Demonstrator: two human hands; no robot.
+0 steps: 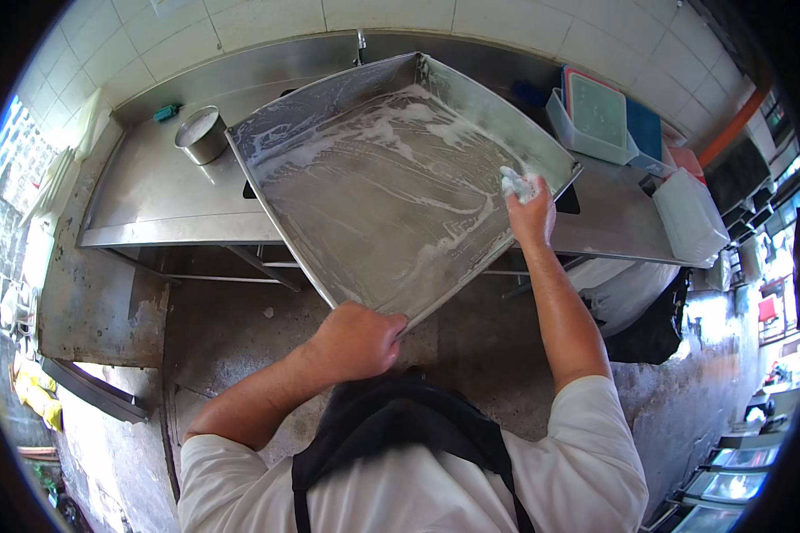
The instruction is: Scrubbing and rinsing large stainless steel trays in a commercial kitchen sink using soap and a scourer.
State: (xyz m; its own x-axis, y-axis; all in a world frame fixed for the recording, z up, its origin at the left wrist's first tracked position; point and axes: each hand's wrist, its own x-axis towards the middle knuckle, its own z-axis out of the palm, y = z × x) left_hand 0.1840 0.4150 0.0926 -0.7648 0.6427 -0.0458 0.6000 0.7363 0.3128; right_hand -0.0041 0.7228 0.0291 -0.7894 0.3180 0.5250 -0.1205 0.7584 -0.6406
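Note:
A large rectangular metal pan [373,193] with raised walls lies tilted cornerwise over the steel counter, its near corner jutting out towards my body. White suds streak its floor and walls. My left hand [357,340] grips the rim at that near corner. Inside the pan by the right corner, my right hand [532,206] is closed around a soapy, whitish scrubbing pad [517,183], which is mostly covered by foam and fingers. To the left of the pan stands a round metal pot [201,136] with foamy liquid in it.
The stainless steel counter [153,180] runs along a tiled wall, with a tap [361,46] behind the pan. A green brush or scrubber [167,112] lies at the back left. Plastic containers and lids [597,116] crowd the right side, beside a white plastic tub [692,213].

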